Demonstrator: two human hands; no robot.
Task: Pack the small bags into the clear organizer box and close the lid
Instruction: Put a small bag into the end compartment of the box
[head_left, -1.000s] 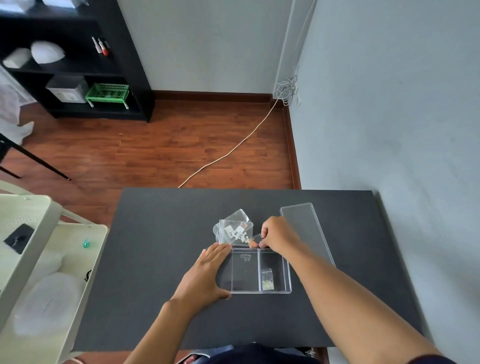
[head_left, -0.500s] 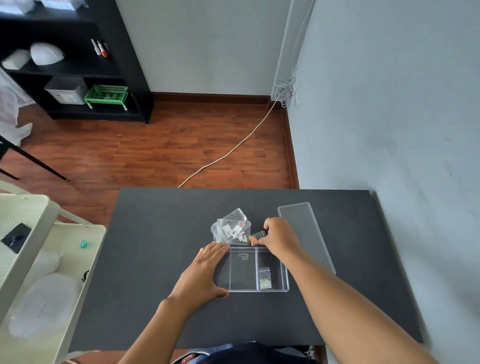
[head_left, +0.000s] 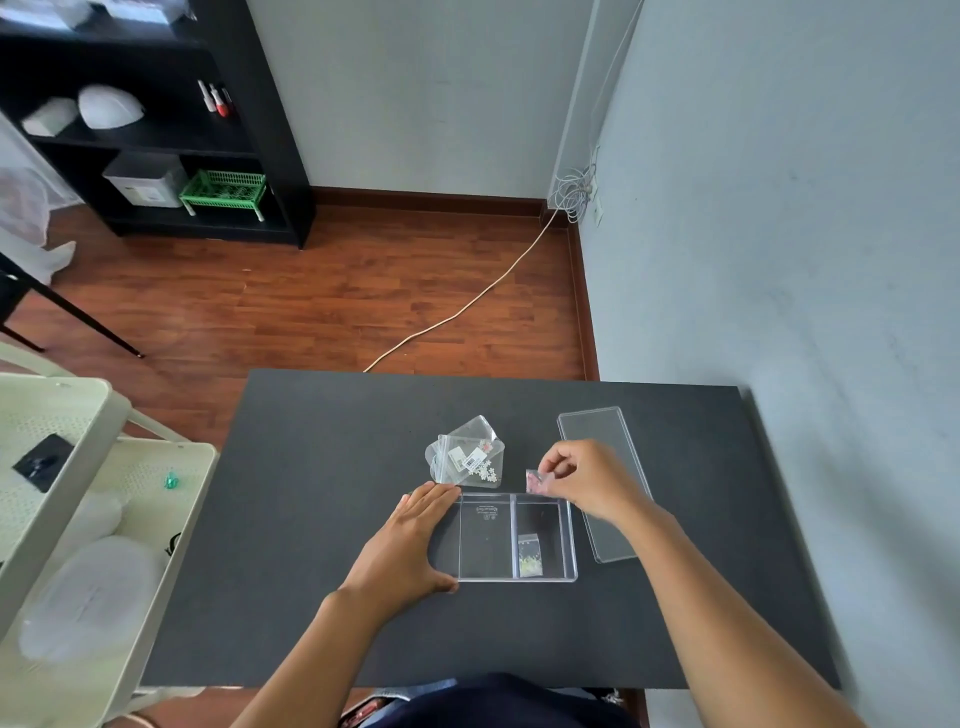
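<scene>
- The right hand (head_left: 589, 480) is pinching a small bag (head_left: 535, 480) with pinkish contents, its grip clamped on the bag's top corner, holding it just above the far edge of the clear organizer box (head_left: 569, 530).
- The left hand (head_left: 410, 545) is lying flat, fingers together, pressing on the left end of the box and bracing it against the table (head_left: 322, 519); its grip is closed on nothing.
- The step in hand looks like carrying one bag to the box. The next move calls for lowering it into a compartment and letting go; the right compartment, directly below the bag, is the likely one.
- That right compartment is already holding one packed bag (head_left: 530, 556) with yellowish bits lying flat; the middle compartment is showing only a printed mark.
- A loose pile of bags (head_left: 467, 454) is waiting just beyond the box's far-left corner, so several trips seem left.
- The lid (head_left: 605, 483) is lying flat on the table just right of the box, partly under the right forearm; closing is not yet due.
- Nothing is blocking the drop. The limp bag may catch on the divider (head_left: 513, 535) or the box's far wall.
</scene>
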